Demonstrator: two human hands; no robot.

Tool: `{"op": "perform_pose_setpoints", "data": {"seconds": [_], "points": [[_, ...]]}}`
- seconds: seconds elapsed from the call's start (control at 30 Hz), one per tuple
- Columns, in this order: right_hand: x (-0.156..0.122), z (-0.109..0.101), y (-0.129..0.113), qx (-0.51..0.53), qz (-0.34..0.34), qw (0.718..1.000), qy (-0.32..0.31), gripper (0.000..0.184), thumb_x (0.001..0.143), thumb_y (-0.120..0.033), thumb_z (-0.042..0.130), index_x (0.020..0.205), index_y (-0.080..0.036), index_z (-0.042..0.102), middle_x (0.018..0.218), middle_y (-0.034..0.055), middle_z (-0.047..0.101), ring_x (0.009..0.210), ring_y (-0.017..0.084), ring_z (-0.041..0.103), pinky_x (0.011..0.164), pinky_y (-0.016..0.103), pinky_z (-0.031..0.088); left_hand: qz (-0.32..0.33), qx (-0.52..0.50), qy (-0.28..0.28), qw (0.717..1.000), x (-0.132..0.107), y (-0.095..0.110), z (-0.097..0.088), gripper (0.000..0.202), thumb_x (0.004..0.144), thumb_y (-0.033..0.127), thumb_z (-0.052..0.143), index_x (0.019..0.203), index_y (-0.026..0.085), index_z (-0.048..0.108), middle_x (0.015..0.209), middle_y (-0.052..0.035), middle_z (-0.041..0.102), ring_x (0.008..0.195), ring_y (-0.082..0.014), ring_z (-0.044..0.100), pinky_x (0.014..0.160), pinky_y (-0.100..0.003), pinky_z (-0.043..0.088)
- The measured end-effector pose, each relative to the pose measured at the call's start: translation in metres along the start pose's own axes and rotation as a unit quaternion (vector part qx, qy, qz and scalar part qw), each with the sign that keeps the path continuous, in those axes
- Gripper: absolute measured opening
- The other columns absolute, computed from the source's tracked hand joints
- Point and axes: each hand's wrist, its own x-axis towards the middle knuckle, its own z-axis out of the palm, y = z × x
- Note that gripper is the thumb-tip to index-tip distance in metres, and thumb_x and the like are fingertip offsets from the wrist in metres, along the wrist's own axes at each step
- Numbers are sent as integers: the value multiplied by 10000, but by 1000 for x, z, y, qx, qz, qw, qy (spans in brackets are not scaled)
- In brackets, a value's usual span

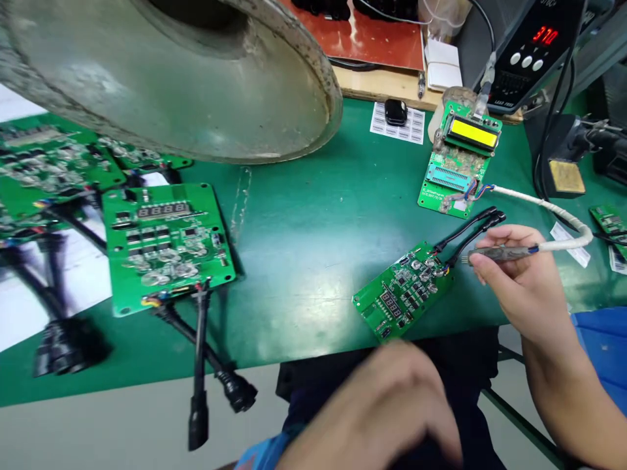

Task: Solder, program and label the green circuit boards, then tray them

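My right hand (pixel 526 284) pinches a grey-taped pin probe (pixel 504 254) whose small metal pins point left. A white-wrapped cable (pixel 563 243) leads from the probe to a green programmer board (pixel 453 160) with a lit yellow display. Just left of the pins lies a green circuit board (pixel 404 290) with a digit display and two black cable leads, set at a slant near the table edge. My left hand (pixel 406 391) is blurred by motion below that board's lower corner. Its fingers are hidden, and I cannot tell whether it touches the board.
A large metal lamp shade (pixel 196 98) overhangs the upper left. Another circuit board (pixel 169 248) lies at left, its cables hanging over the table edge, beside more boards (pixel 53 163). A soldering station (pixel 533 59) reading 370 stands top right, with a sponge holder (pixel 565 177) in front.
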Motion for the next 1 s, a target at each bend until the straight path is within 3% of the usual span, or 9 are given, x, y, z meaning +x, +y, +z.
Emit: {"op": "perform_pose_setpoints", "data": {"seconds": [0.1,0.17,0.33,0.53,0.73,1.0], "points": [[-2,-2,1,-9,-7,1000,2,335,717,-163,710,992,-225,530,867,9,653,581,94,612,507,206,521,-31,163,114,980,23,-22,15,486,711,430,705,1090,187,518,1217,-161,498,1102,-357,476,862,-548,460],[-4,0,1,-16,-14,1000,-8,290,714,-189,725,961,-212,575,876,22,680,578,105,625,494,214,529,-35,239,145,960,30,-34,21,512,706,364,723,1105,138,496,1224,-188,488,1109,-363,466,886,-558,435],[-11,11,5,8,-75,996,-54,153,786,-178,653,932,-219,633,963,22,675,674,118,651,562,235,558,2,188,112,976,33,-43,18,399,743,223,681,1073,138,475,1194,-148,530,1114,-290,481,908,-467,447],[-24,17,14,-54,-114,989,-75,284,787,-113,635,1029,-261,610,971,-2,682,895,154,653,842,323,540,12,150,90,984,38,-44,14,444,722,204,685,1103,142,465,1240,-136,534,1157,-278,473,944,-460,446],[-28,19,21,-79,-156,982,-77,286,792,-100,618,1034,-252,596,980,25,687,946,192,632,846,397,533,13,145,92,985,37,-44,15,414,741,196,661,1101,134,465,1240,-138,539,1161,-273,473,959,-461,444],[-26,21,22,-75,-189,976,-75,348,762,-31,627,1028,-251,583,982,12,685,954,177,629,847,379,519,13,140,95,985,38,-44,14,423,732,196,677,1098,131,475,1236,-132,546,1154,-267,479,948,-448,461]]}}
